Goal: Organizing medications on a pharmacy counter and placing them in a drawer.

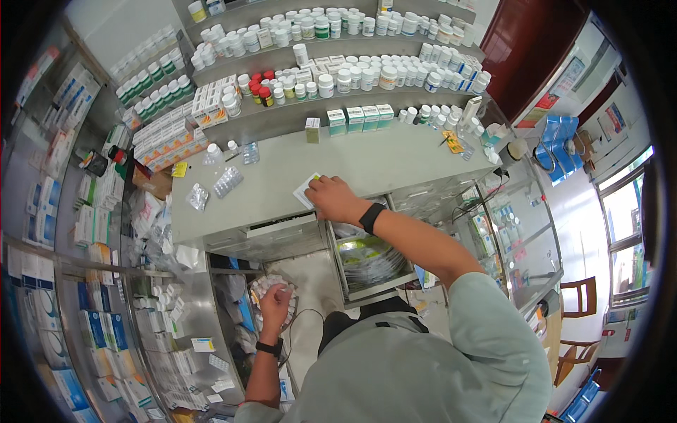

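Note:
My right hand (334, 200) reaches across to the front edge of the grey counter (270, 169). Its fingers are bent over a flat white packet (303, 194) with a green-yellow corner, which the hand partly covers. Just below that wrist, an open drawer (339, 264) holds a stack of clear plastic bags (370, 261) with yellow-green printing. Lower down, my left hand (276, 306) is held with curled fingers above a container full of small whitish pieces (262, 285). Whether anything sits between those fingers is not clear.
Blister packs (228, 181) and a small white bottle (213, 152) lie on the counter's left part. Tiered shelves (338, 45) of pill bottles rise behind. Medicine boxes (100, 333) fill shelving at left. A second drawer (283, 224) is slightly open. At right stands a glass display case (521, 243).

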`<state>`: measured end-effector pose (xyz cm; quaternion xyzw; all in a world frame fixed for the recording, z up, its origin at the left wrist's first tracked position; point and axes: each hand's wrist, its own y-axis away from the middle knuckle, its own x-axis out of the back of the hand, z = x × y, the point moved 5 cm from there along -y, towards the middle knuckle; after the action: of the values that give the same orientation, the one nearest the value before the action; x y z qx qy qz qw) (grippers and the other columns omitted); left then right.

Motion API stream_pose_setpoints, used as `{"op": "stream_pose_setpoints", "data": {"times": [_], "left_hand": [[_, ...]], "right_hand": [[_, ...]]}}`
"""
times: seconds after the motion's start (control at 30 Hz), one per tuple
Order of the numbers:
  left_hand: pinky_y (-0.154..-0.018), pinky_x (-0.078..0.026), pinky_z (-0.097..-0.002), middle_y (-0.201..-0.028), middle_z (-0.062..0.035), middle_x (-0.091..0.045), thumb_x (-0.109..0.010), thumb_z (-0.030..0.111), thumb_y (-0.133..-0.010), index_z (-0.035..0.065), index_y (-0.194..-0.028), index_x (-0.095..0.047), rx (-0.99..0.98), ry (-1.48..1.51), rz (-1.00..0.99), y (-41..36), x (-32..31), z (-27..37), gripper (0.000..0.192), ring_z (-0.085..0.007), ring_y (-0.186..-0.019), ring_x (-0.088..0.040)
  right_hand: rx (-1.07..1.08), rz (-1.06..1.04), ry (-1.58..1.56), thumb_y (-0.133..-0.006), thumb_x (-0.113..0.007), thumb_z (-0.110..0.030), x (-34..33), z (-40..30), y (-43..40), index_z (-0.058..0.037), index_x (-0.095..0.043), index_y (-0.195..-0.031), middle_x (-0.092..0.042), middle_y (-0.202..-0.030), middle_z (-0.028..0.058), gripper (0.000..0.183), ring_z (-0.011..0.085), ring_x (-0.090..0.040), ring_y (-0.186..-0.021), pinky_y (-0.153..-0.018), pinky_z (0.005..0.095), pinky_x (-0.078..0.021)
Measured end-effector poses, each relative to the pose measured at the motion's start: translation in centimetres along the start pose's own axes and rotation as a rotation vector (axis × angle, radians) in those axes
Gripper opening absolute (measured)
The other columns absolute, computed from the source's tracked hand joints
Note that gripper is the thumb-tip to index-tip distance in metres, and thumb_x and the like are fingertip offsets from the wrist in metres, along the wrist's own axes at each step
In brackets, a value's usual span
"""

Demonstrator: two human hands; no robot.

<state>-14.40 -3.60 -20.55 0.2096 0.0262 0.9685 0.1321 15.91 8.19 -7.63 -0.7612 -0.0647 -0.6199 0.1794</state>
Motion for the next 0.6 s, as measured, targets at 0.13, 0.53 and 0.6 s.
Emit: {"op": "stream_pose_setpoints", "data": {"times": [0.13,0.53,0.6], "left_hand": [[-0.058,-0.044,-0.0247,-0.068,0.0018,-0.057,-0.074,0.012,-0.087,0.0022,-0.103,-0.067,0.038,0.003,-0.024,0.7,0.3,-0.4,0.02,-0.0067,-0.064,-0.052],[-0.058,-0.044,-0.0255,-0.066,-0.0012,-0.057,-0.072,0.011,-0.084,0.0034,-0.096,-0.068,-0.02,0.019,-0.084,-1.1,-0.9,-2.6,0.015,-0.0087,-0.062,-0.051],[-0.058,-0.044,-0.026,-0.066,-0.0014,-0.057,-0.071,0.012,-0.085,0.0034,-0.095,-0.068,-0.056,-0.023,-0.105,-1.4,-1.2,-1.7,0.014,-0.0092,-0.061,-0.051]], "right_hand": [[0.074,0.118,-0.014,-0.076,-0.074,-0.016,1.0,-0.8,2.1,-0.0074,-0.067,-0.09,-0.064,-0.098,0.0066,0.018,0.0279,-0.059,-0.094,-0.079,0.0419,-0.0498],[-0.76,0.211,-1.26,-0.087,-0.07,-0.008,3.6,3.0,12.7,0.001,-0.063,-0.105,-0.067,-0.086,0.0029,0.022,0.0078,-0.062,-0.072,-0.063,0.0234,-0.0534],[-0.784,0.185,-1.244,-0.087,-0.07,-0.007,3.6,2.8,13.9,0.001,-0.063,-0.104,-0.067,-0.087,0.0029,0.02,0.008,-0.063,-0.073,-0.064,0.0237,-0.0537]]}}
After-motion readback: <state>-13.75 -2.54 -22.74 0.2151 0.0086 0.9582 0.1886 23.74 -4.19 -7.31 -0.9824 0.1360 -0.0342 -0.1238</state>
